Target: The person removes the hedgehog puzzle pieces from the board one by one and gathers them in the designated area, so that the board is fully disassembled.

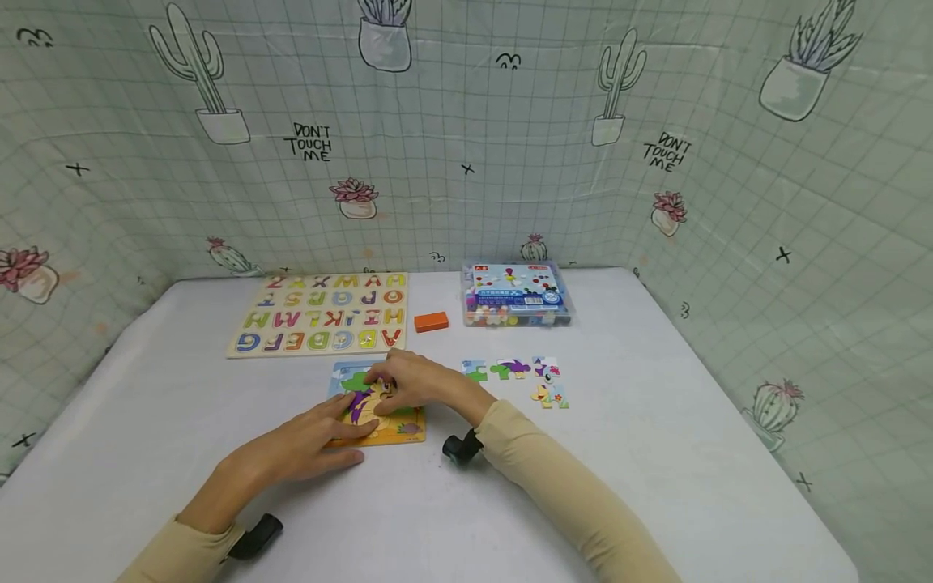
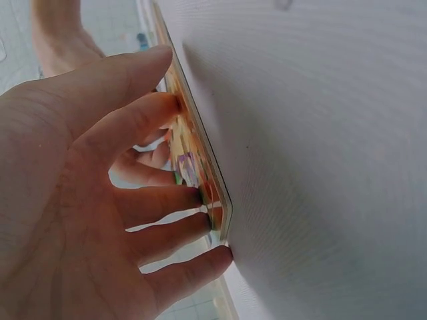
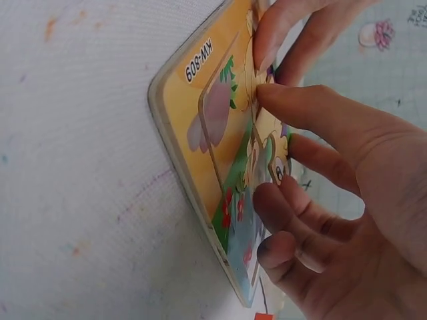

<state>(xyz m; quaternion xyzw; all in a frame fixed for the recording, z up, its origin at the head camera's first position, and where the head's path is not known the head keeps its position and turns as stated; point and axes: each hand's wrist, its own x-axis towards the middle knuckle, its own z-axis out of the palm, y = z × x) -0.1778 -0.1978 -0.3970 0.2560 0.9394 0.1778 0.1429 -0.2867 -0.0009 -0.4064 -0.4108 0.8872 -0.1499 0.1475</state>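
A jigsaw puzzle board (image 1: 408,437) with a cartoon dinosaur picture lies flat on the table. My left hand (image 1: 313,437) rests on its left and near side with the fingers extended; in the left wrist view, fingertips (image 2: 208,220) touch the board and its edge. From the right, my right hand (image 1: 415,379) reaches over the board. Its thumb and bent fingers pinch a puzzle piece (image 3: 278,160) with an eye on it, which sits slightly raised in the picture. Part of the piece is hidden by the fingers.
Several loose puzzle pieces (image 1: 515,368) lie right of the board on the white table (image 1: 656,486). Behind are a wooden alphabet board (image 1: 321,353), an orange block (image 1: 432,322) and a clear plastic box (image 1: 517,295) of coloured parts. A printed cloth (image 1: 466,113) hangs around the table.
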